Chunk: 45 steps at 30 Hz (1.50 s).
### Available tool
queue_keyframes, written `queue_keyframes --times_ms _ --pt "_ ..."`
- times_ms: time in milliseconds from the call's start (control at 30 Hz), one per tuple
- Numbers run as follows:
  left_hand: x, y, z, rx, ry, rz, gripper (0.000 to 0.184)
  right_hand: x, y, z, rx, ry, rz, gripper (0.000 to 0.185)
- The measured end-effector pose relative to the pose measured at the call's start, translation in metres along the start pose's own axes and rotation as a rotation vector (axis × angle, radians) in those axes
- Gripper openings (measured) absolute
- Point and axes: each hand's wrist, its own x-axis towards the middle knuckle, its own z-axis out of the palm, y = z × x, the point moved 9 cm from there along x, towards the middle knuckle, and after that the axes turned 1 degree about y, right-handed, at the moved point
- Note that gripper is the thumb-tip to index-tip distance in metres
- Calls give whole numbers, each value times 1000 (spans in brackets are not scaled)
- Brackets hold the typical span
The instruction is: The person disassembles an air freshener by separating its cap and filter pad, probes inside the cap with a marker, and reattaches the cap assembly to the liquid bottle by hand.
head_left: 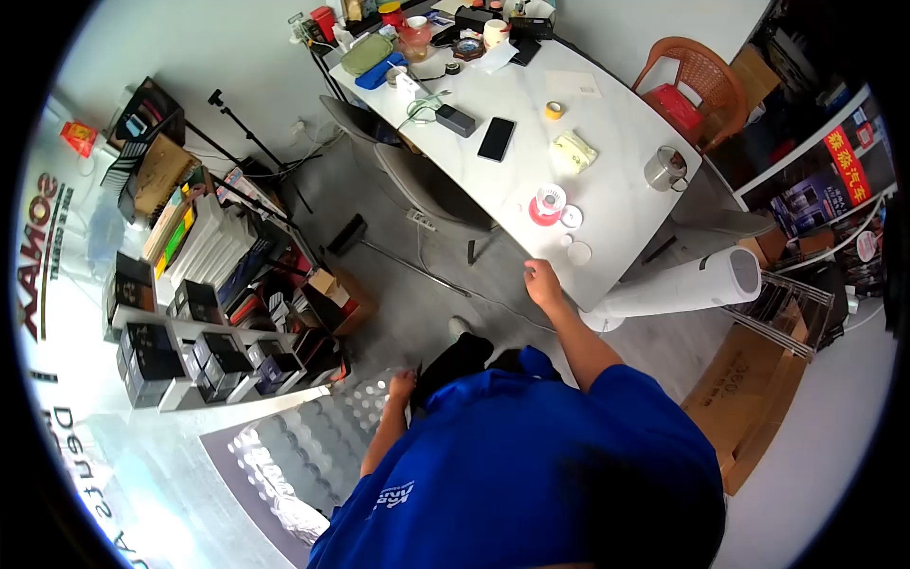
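Note:
My right hand (542,283) is beside the near corner of the white table (616,223), loosely curled, with nothing visible in it. Low on the left, my left hand (401,385) is closed near my dark trousers; a small thin shape shows by its fingers, too unclear to name. On the tabletop nearest my right hand are a red and white round container (547,203), a white lid-like disc (571,217) and another pale disc (579,252). Farther along lie a soft yellow-green packet (573,152), a roll of yellow tape (554,111), a metal mug (666,169) and a black phone (497,139).
Chairs (422,185) stand along the table's left side. A large white roll (682,287) leans beside the right corner, above a cardboard box (739,394). Loaded shelves (204,365) line the left; a pole with a dark head (408,261) and a cable lie across the floor.

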Motion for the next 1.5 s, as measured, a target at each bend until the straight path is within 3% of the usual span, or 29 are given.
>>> queue_keyframes --times_ms 67,133,167,333,433,500,533,567,633,767,933,1100,1167,1233,1367,1500 --pt "-16 12 -28 -544 61 -208 37 -2 -10 -12 -74 119 -103 41" --pt "51 9 -118 -468 113 -159 37 73 -79 6 -97 211 -176 42" --pt "46 9 -123 -425 106 -132 38 72 -87 2 -175 281 -216 42" --pt "24 17 -146 -617 171 -197 34 115 -106 17 -360 121 -101 61" --pt "-27 -3 -119 -804 208 -531 31 133 -106 20 -464 86 -33 65" --pt "-23 3 -88 229 -6 132 30 144 -100 23 -491 105 -43 66" --pt "-47 10 -87 193 88 235 31 149 -95 28 -502 45 -19 67" --pt "-35 -46 -39 -540 145 -113 34 153 -91 32 -513 -11 4 68" --pt "-50 -88 -9 -355 56 -247 34 149 -88 37 -533 7 -30 69" --pt "-57 -76 -2 -310 44 -297 34 140 -98 34 -666 20 -172 75" --pt "-46 -48 -22 -241 55 -279 35 137 -88 46 -608 -38 -140 70" --pt "-17 38 -88 51 111 48 35 125 -94 38 -561 -44 -105 67" --pt "-16 28 -87 -841 135 -426 34 115 -89 30 -535 -6 -113 63" --pt "-15 45 -98 -865 153 -411 34 104 -92 20 -415 34 -219 56" --pt "-8 63 -102 -554 15 -278 33 71 -80 -18 -125 175 -380 46" --pt "3 9 -65 -317 58 -150 31 45 -7 -62 -78 365 -95 40"
